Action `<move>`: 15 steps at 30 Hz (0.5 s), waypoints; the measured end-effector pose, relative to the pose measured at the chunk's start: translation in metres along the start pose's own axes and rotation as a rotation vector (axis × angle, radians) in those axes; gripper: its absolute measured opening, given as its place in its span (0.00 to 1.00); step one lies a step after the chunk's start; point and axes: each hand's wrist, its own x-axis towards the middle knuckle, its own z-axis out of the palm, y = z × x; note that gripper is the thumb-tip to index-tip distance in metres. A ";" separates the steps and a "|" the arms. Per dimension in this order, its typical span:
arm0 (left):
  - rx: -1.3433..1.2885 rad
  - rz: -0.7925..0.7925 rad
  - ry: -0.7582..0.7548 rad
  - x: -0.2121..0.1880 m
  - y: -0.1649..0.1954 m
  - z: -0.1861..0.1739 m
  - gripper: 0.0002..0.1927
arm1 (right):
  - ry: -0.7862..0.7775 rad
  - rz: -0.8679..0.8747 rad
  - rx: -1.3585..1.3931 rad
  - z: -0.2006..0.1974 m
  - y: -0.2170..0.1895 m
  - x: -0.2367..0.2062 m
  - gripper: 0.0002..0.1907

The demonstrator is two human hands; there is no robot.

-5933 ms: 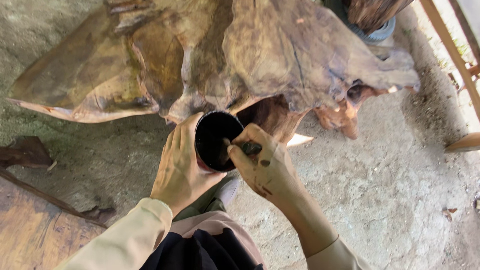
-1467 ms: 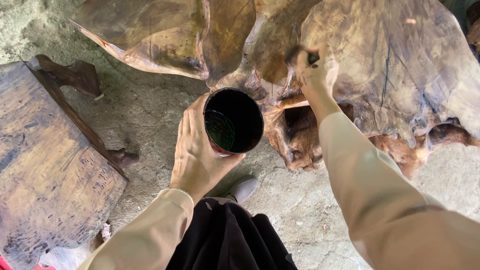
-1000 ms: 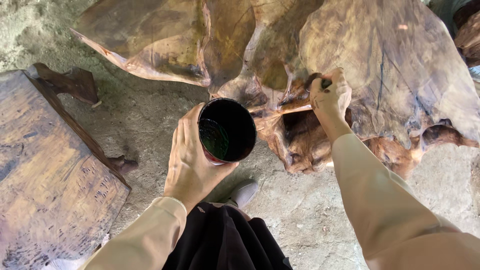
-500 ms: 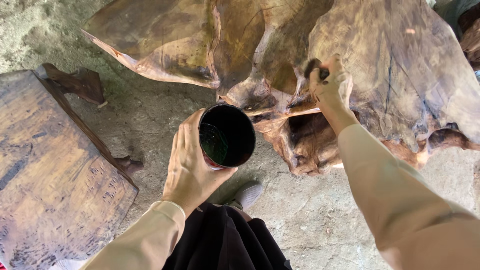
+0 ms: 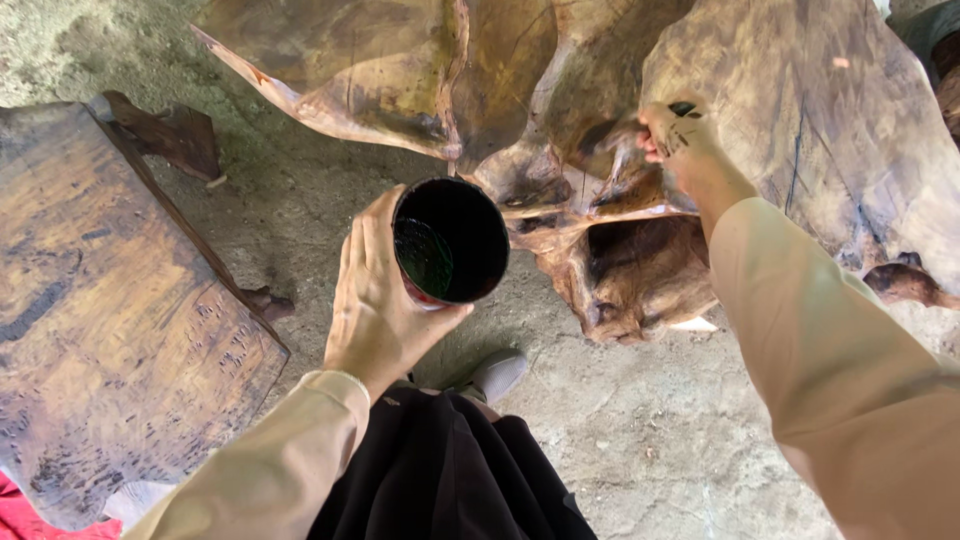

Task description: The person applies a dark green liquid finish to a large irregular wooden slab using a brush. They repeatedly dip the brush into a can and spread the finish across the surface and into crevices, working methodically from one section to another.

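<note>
Left hand [image 5: 375, 300] grips a dark cup [image 5: 450, 240]; right hand [image 5: 685, 140] pinches a brush, staining the root slab [image 5: 800, 130]; re-dipping likely follows.

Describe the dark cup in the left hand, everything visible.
The cup is round, open-topped and dark inside, with a glossy dark liquid low in it showing a greenish sheen. A reddish strip of outer wall shows below the rim. It is held tilted toward the camera over the concrete floor, beside the wood slab. Only the left hand touches it, fingers wrapped around its side.

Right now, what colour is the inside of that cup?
The cup is black inside, with a dark glossy liquid; the head view shows it, held in the left hand.
</note>
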 end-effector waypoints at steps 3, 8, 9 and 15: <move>-0.017 0.014 0.011 0.001 -0.001 -0.003 0.59 | 0.069 -0.178 -0.065 0.012 0.003 -0.009 0.10; -0.012 0.030 -0.008 0.003 -0.002 -0.004 0.60 | -0.033 -0.037 -0.230 0.042 0.006 -0.028 0.06; -0.008 0.034 -0.013 0.003 -0.002 -0.003 0.60 | -0.019 -0.087 -0.191 0.043 0.005 -0.028 0.06; -0.003 0.042 -0.030 0.005 -0.002 -0.002 0.62 | 0.265 -0.323 -0.418 0.028 -0.007 -0.023 0.04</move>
